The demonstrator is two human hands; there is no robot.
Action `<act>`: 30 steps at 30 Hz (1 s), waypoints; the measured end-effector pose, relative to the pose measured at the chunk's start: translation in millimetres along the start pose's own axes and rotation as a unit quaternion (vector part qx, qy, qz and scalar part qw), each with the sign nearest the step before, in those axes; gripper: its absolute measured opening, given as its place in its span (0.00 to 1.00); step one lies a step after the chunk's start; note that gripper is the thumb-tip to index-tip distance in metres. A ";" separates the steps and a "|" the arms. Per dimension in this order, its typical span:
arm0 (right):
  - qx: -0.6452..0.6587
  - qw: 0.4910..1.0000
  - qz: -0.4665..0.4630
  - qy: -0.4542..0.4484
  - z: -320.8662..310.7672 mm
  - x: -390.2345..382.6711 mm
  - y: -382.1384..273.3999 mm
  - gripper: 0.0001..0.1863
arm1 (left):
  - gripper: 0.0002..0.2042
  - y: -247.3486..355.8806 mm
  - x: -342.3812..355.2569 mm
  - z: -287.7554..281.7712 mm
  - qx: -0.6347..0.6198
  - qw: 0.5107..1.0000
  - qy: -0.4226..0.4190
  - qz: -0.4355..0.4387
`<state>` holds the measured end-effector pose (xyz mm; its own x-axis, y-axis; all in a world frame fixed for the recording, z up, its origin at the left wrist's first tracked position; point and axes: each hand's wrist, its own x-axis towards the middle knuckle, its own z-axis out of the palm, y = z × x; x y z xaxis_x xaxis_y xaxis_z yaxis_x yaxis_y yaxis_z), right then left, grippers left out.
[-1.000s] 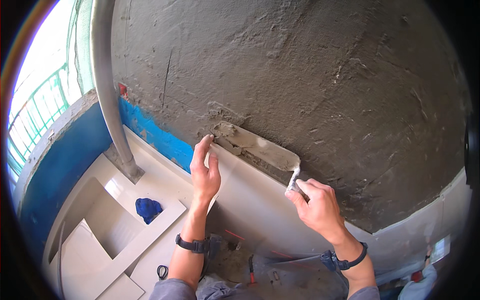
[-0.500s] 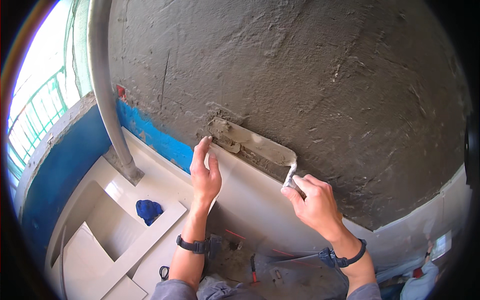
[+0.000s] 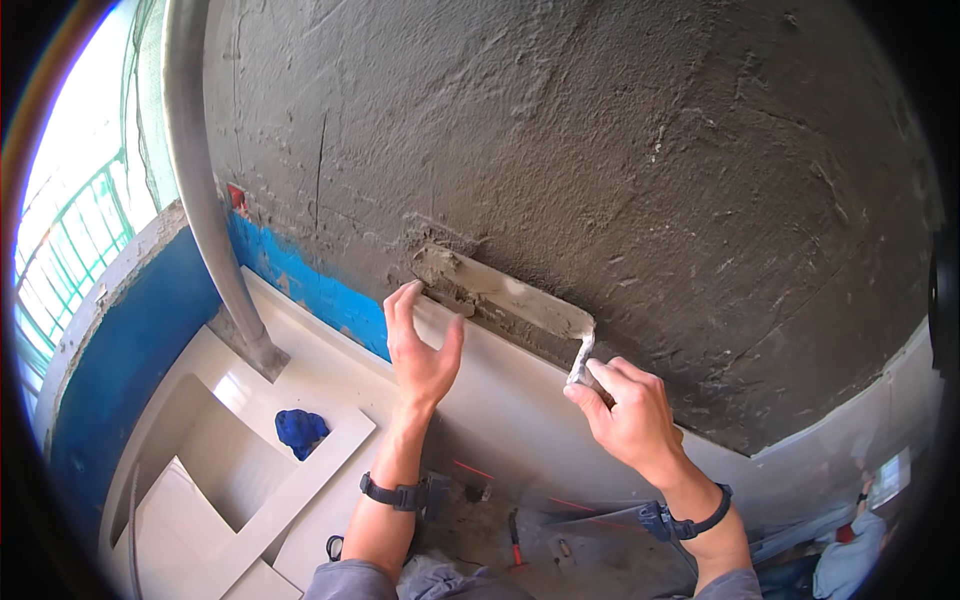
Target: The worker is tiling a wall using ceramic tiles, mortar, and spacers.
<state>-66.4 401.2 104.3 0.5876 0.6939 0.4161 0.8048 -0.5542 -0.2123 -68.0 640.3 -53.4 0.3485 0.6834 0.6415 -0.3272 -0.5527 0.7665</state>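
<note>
The left hand's [image 3: 422,362] thumb is now spread wider from its fingers than before, the hand empty at the pale slab's [image 3: 500,400] top edge. The right hand [image 3: 635,420] grips the handle of a trowel [image 3: 525,303], its blade flat against the grey mortar wall [image 3: 620,150] just above the slab. Lower left, a blue bundle [image 3: 301,434] sits at the edge of a pale basin [image 3: 222,435].

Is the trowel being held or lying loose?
Held: the right hand is closed around the handle end of the trowel.

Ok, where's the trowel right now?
In the head view, the trowel is near the centre, low on the rough grey wall, held in the right hand, its far end just above the left hand.
</note>
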 end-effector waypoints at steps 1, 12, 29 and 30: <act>-0.005 1.000 -0.004 0.000 -0.6 -2.5 0.0 0.16 | 0.27 -4.4 -1.3 0.0 -0.029 0.999 0.009 -0.009; -0.042 0.998 -0.008 0.044 2.9 -34.7 27.0 0.18 | 0.28 -6.0 -26.2 -5.5 -0.005 1.000 0.002 -0.022; -0.061 0.996 0.013 0.068 37.5 -54.8 28.0 0.17 | 0.32 -0.2 -34.9 8.6 0.056 0.997 -0.022 0.043; -0.062 0.996 0.018 0.069 36.7 -57.8 27.4 0.18 | 0.32 5.9 -34.5 6.7 0.083 0.995 -0.038 0.051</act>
<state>-75.3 362.7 42.0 0.5916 0.6079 0.5296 0.7625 -0.6352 -0.1226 -76.1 610.2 -70.8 0.3881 0.5857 0.7116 -0.2174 -0.6922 0.6882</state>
